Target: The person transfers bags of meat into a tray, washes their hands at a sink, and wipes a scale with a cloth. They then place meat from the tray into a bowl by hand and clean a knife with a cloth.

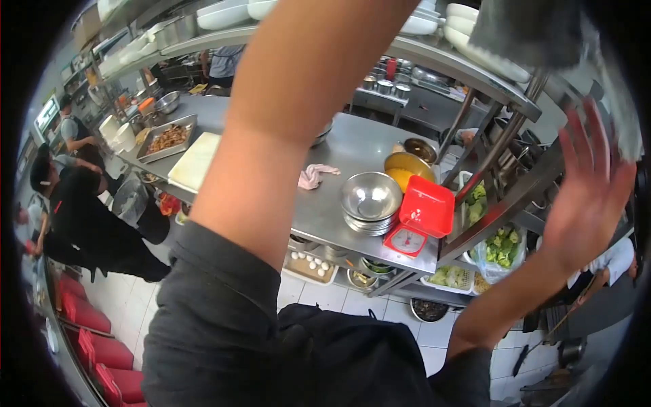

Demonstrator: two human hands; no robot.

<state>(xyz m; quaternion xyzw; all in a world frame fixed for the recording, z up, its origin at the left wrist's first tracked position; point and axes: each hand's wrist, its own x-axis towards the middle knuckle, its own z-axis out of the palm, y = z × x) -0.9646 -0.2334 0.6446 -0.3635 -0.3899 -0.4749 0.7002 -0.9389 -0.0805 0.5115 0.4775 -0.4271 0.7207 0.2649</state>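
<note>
My right hand (pixel 584 197) is raised at the right, its fingers stretched out and apart. Its fingertips overlap the lower part of a greyish, translucent plastic sheet (pixel 620 102) hanging from above. To the left of that, a dark grey bag-like piece with a jagged edge (pixel 525 34) shows at the top, blurred. My left forearm (pixel 285 102) crosses the middle of the view and runs out at the top, so my left hand is out of sight.
On the steel table (pixel 332 146) stand stacked metal bowls (pixel 371 197), a red scale (pixel 407 240) with a red tray (pixel 427 207), a pink cloth (pixel 317 176) and a cutting board (pixel 195 163). White dishes (pixel 224 15) line the overhead shelf. Co-workers (pixel 85 203) stand left.
</note>
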